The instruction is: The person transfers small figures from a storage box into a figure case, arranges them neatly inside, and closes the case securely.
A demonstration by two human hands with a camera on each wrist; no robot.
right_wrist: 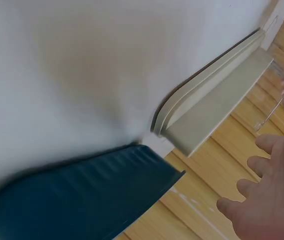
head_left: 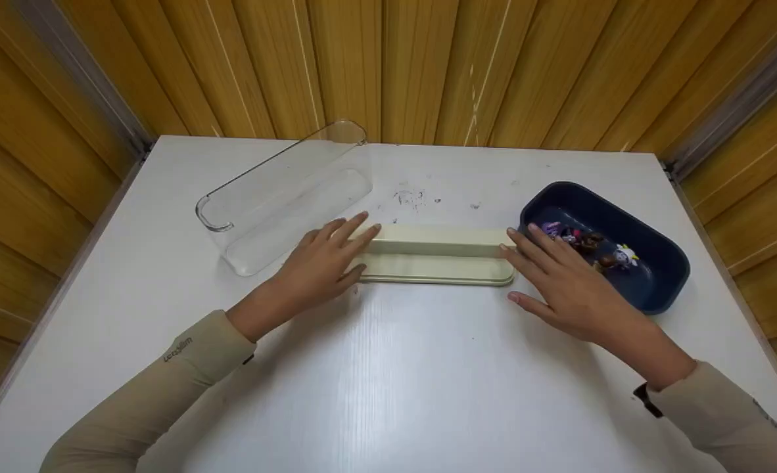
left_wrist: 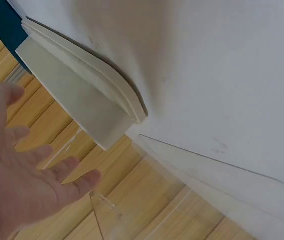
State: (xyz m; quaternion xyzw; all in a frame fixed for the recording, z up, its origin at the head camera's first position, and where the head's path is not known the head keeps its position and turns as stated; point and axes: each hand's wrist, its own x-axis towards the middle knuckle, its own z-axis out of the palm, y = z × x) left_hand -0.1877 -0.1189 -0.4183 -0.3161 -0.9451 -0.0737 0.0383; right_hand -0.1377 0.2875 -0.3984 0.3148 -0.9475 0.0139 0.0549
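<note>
A long cream tray-like piece with a raised strip along its far side lies flat on the white table. My left hand hovers over its left end, fingers spread and holding nothing. Over on the right, my right hand is held with its fingers extended between the cream piece's right end and a dark blue basin, overlapping both in the head view. Both wrist views show a gap between each palm and the cream piece. Several small toy figures lie in the basin, partly hidden by the right hand.
A clear plastic bin stands at the left rear, set at an angle close to my left hand. Dark scuff marks show on the white table behind the cream piece. Wood-patterned panels close off the back and sides.
</note>
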